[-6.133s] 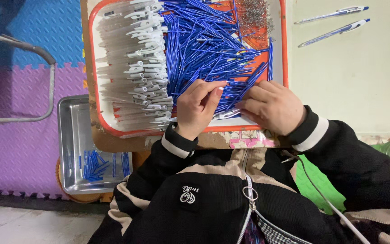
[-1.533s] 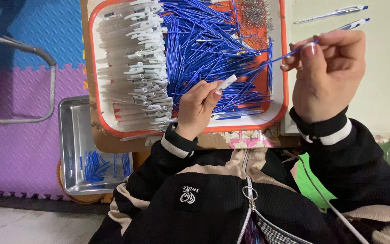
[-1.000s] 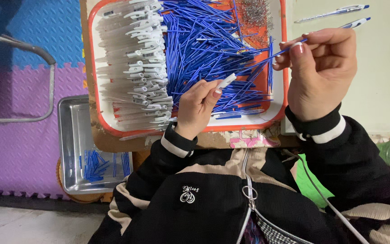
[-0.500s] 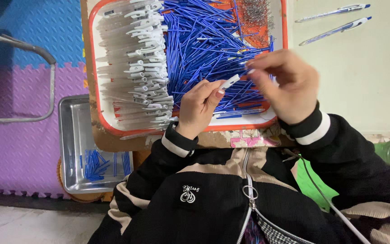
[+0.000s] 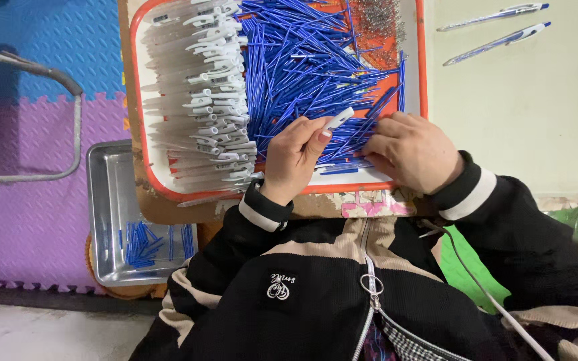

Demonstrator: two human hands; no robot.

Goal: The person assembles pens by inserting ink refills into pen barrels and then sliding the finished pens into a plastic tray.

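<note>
An orange-rimmed white tray (image 5: 162,184) holds a stack of white pen barrels (image 5: 199,100) on its left and a heap of blue refills (image 5: 306,63) in the middle. My left hand (image 5: 294,159) is over the tray's near edge and pinches one white pen barrel (image 5: 338,119) between thumb and fingers. My right hand (image 5: 411,151) lies palm down on the blue refills at the tray's near right corner, fingers curled into the pile. Whether it grips a refill is hidden under the fingers.
Small metal springs (image 5: 376,15) lie in the tray's far right corner. Two assembled pens (image 5: 496,27) rest on the pale tabletop (image 5: 530,113) to the right. A steel pan (image 5: 105,200) with a few blue refills stands lower left on foam mats. A metal bar (image 5: 48,73) curves at left.
My right hand, which was raised over the table holding a blue refill, has come down and to the left onto the refill pile. My left hand has kept hold of the white barrel.
</note>
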